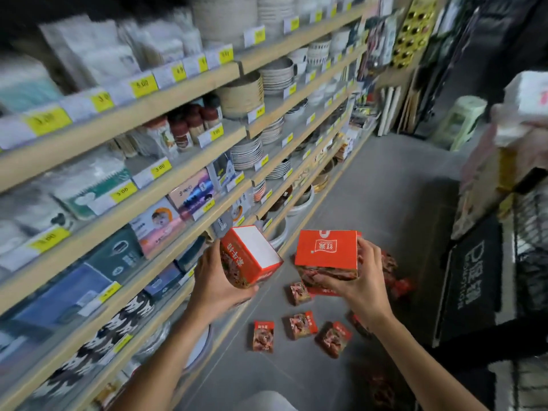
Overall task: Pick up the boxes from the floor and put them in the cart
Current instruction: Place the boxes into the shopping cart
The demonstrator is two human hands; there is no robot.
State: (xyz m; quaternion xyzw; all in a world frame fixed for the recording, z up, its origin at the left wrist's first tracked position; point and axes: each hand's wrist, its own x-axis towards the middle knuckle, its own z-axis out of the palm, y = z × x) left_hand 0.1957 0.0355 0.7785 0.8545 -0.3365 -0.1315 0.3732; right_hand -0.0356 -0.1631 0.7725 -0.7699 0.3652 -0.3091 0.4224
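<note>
Each hand holds a red-orange carton above the grey floor: the left hand wraps its fingers around a box tilted to show a white face and a meat photo, and the right hand clasps a second box by its lower edge and side, arms stretched forward. The right-hand box bears white Chinese characters seen upside down, while more small boxes with the same meat picture lie scattered on the floor below; yellow shelf tags read 3.00 and 5.00.
</note>
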